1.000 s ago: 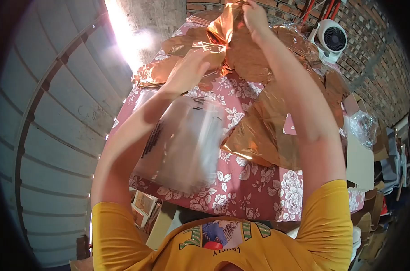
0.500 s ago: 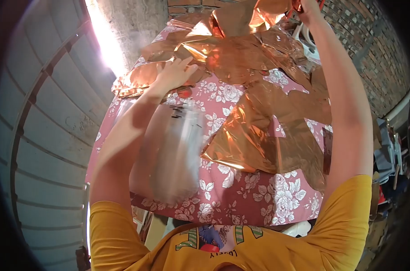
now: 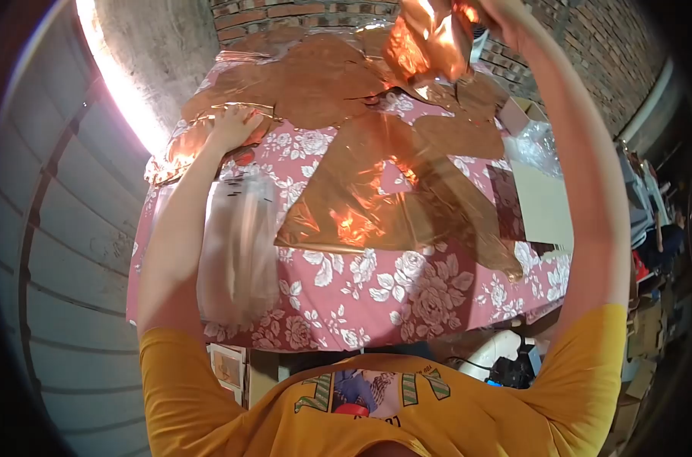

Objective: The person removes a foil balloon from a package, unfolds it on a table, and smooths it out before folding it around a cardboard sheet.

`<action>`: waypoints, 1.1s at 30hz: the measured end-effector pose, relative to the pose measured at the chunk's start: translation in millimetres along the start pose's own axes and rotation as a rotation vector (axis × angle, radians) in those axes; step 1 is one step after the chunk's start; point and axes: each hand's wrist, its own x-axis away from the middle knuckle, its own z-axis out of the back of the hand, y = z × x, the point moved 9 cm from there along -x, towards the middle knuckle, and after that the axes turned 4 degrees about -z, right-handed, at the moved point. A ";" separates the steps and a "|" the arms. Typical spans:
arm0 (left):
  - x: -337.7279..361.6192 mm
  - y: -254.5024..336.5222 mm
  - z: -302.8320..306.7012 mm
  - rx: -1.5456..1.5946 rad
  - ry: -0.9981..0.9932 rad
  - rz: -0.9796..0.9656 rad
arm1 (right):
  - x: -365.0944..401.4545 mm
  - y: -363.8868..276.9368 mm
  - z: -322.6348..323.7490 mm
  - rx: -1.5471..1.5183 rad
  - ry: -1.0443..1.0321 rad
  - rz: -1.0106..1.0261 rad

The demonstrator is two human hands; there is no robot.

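Note:
My right hand [image 3: 507,21] is raised at the top right, its fingers closed on a crumpled copper-coloured foil balloon [image 3: 428,47] that hangs above the far part of the table. Part of that hand is cut off by the frame edge. With fingers spread, my left hand [image 3: 235,128] rests on a folded bundle of the same foil [image 3: 184,148] at the table's left edge. Between my arms lies a flat, uninflated foil balloon [image 3: 346,202] with a hole in its middle, resembling a letter A. More flat foil [image 3: 300,80] covers the far side.
A stack of clear plastic bags [image 3: 239,251] lies beside my left forearm on the flowered tablecloth [image 3: 430,301]. To the right are a pale flat board [image 3: 543,204], an open cardboard box [image 3: 520,114] and crumpled clear plastic [image 3: 540,145]. Brick walls [image 3: 285,14] border the far side.
The view has shifted rightward. My right hand now holds the foil balloon bunched and raised apart from the pile. My left hand stays on the folded bundle.

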 end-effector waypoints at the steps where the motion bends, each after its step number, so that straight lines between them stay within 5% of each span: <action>1: -10.8 -7.2 -9.2 -0.014 0.012 -0.043 | -17.7 25.3 -1.9 0.058 -0.202 0.112; 3: -22.2 -14.3 -19.0 -0.106 0.093 -0.145 | 42.0 47.9 -12.6 0.261 -0.356 0.144; 5: -12.0 -3.3 -6.1 -0.148 0.144 -0.139 | 137.0 52.7 -47.8 0.242 -0.487 -0.113; 6: -1.2 3.1 8.3 -0.187 0.199 -0.124 | 164.4 46.7 -59.1 0.412 -0.463 0.306; 7: 28.9 32.0 38.9 -0.128 0.274 -0.123 | 187.8 67.2 -69.6 0.410 -0.457 0.364; 8: 51.3 47.4 50.6 -0.130 0.265 -0.126 | 218.2 83.7 -76.2 0.486 -0.480 0.131; 10: 100.1 92.1 85.2 0.348 0.367 -0.442 | 262.7 86.1 -92.4 0.592 -0.529 0.229; 11: 126.7 114.2 98.9 0.545 0.291 -0.427 | 279.2 87.7 -97.9 0.549 -0.457 0.351; 12: 155.3 136.5 108.6 0.741 0.211 -0.405 | 291.0 97.4 -106.0 0.657 -0.521 0.261; 14: 224.8 184.6 118.4 0.550 0.215 -0.688 | 305.0 95.2 -110.0 0.576 -0.470 0.289; 15: 251.4 194.8 106.2 0.556 -0.010 -0.521 | 309.5 97.9 -113.3 0.566 -0.468 0.276; 18: 314.1 249.4 103.1 0.130 0.226 -0.811 | 319.5 85.1 -115.3 0.534 -0.425 0.334; 22: 318.4 244.9 91.1 0.079 0.375 -0.726 | 327.9 81.5 -118.6 0.573 -0.519 0.246; 25: 318.4 239.6 94.6 0.089 0.356 -0.745 | 341.0 79.2 -108.3 0.495 -0.366 0.379; 33: 325.3 217.7 110.3 0.180 0.329 -0.625 | 373.0 93.7 -76.6 0.665 -0.374 0.418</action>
